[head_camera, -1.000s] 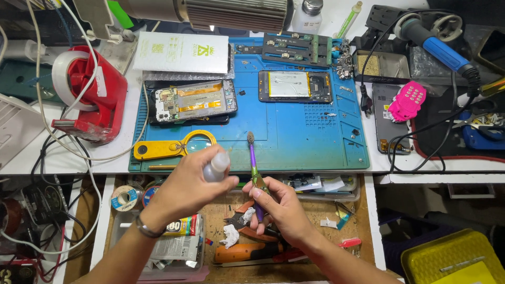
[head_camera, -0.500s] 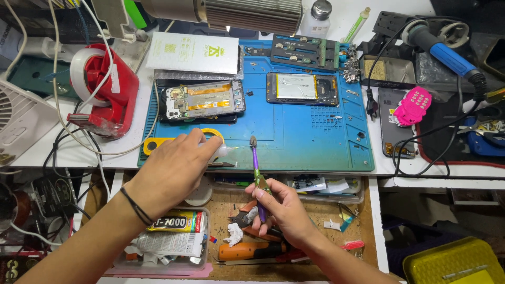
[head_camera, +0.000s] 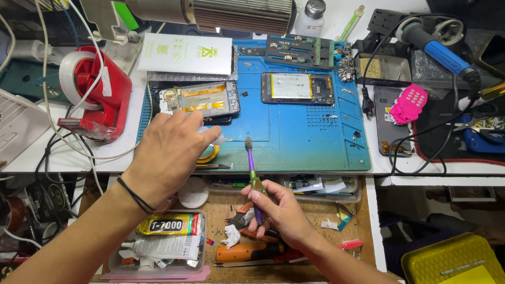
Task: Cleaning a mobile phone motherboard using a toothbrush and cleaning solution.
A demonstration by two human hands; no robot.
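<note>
Toothbrush (head_camera: 251,171), light and stiff, stands bristles-up at 6 o'clock of the blue mat (head_camera: 294,142), right hand (head_camera: 276,210) fingers closed round its handle; left hand (head_camera: 168,152) pinches a small squeezable bottle (head_camera: 213,138) at 9 o'clock of the bristles.

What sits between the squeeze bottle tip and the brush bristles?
Nothing visible. The left hand points the small bottle toward the bristles of the purple brush, held upright by the right hand. Only bare blue mat shows in the gap.

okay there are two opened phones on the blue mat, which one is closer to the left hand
The opened phone at the mat's left, with the orange flex strip. It lies just beyond the left hand; the other phone, showing a silver battery, sits farther right.
</note>
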